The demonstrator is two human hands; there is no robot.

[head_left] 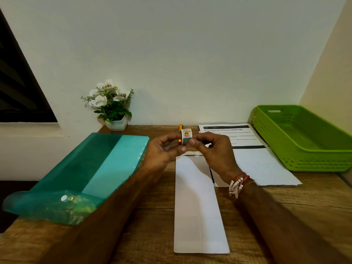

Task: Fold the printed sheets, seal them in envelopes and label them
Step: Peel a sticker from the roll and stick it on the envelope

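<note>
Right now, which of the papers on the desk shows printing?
The sheets at the right, beside the green basket: black headings and text lines. The long envelope in the middle is plain white.

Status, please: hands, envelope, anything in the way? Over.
Left hand and right hand pinch a small sticker roll. White envelope lies flat below, no label showing. Nothing rests on it; printed sheets alongside, right.
</note>
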